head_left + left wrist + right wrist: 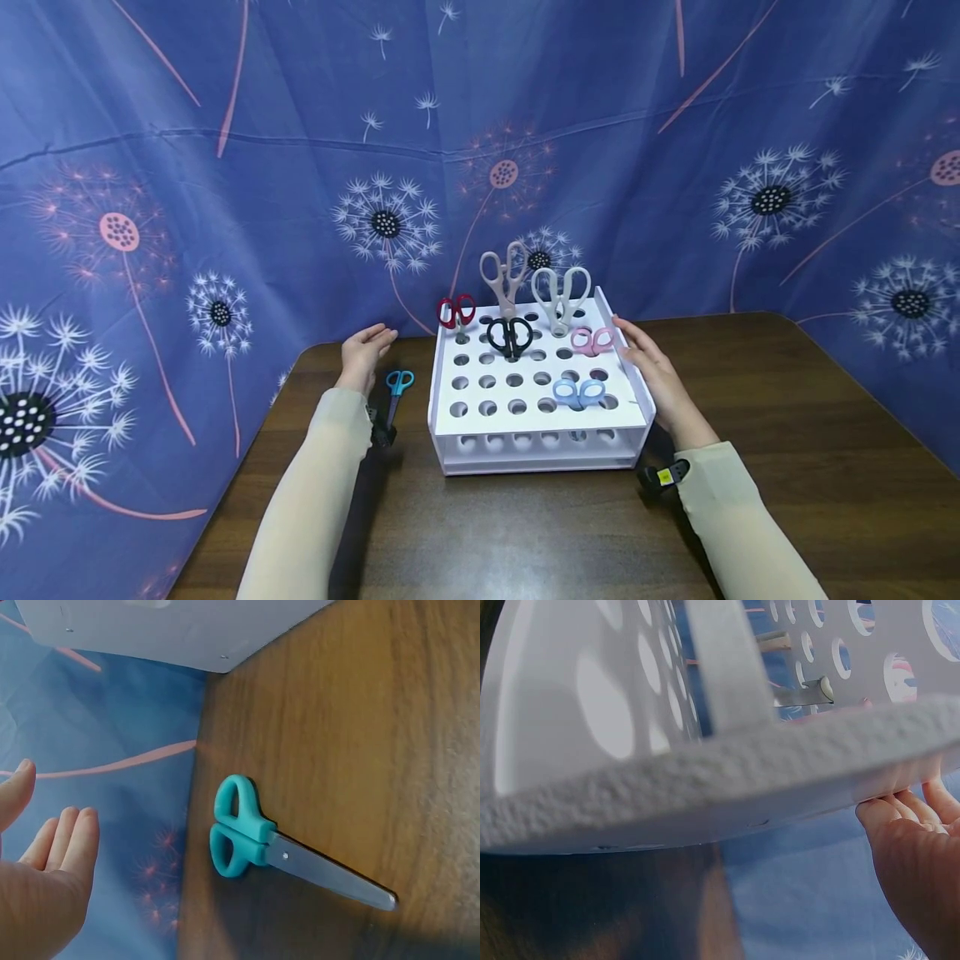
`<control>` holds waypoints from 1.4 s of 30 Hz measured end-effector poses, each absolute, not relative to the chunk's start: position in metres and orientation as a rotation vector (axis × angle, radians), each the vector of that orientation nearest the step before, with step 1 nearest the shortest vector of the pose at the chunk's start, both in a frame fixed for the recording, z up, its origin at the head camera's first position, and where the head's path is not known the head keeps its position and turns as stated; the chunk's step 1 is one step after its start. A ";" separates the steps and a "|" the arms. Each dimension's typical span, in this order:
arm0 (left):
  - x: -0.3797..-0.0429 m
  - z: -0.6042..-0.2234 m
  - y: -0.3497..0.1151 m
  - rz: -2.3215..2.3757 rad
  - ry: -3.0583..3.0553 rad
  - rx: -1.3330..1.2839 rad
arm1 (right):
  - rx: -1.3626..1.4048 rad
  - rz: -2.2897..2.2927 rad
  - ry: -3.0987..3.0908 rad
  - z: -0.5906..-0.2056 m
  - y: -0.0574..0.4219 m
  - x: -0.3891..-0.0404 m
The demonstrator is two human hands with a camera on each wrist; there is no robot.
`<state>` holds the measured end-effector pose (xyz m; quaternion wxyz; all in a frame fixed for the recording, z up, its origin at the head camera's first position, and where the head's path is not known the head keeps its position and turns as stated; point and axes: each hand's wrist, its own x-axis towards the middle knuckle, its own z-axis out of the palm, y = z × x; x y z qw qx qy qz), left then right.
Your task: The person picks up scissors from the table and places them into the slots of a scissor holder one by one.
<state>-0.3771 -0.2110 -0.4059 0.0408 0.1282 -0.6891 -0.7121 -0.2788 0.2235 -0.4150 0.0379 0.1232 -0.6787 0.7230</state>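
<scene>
My left hand (363, 357) hovers by the table's far left, palm up with fingers extended, holding nothing. Just right of it, a pair of teal-handled scissors (398, 384) lies flat on the table; the left wrist view shows its silver blade (330, 871) whole. My right hand (662, 377) rests its extended fingers along the right side wall of a white rack (540, 467) with rows of round holes. In that rack stand red scissors (447, 323), beige scissors (497, 287), black scissors (512, 349), white scissors (557, 321), pink scissors (592, 351) and light blue scissors (566, 397).
The rack stands at mid-table on a brown wooden table (787, 467). Behind it hangs a blue curtain (637, 208) with dandelion prints, close to the table's far edge. Two tiers of the rack show in the right wrist view, blades passing between them.
</scene>
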 end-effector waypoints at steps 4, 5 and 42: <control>-0.378 -0.410 -0.213 -2.178 -2.119 0.401 | 0.374 2.222 -2.081 -0.415 0.223 -0.279; -0.378 -0.412 -0.214 -2.175 -2.123 0.404 | 0.373 2.224 -2.080 -0.414 0.223 -0.279; -0.363 -0.446 -0.233 -1.655 -2.883 0.129 | 0.378 2.242 -2.076 -0.415 0.224 -0.281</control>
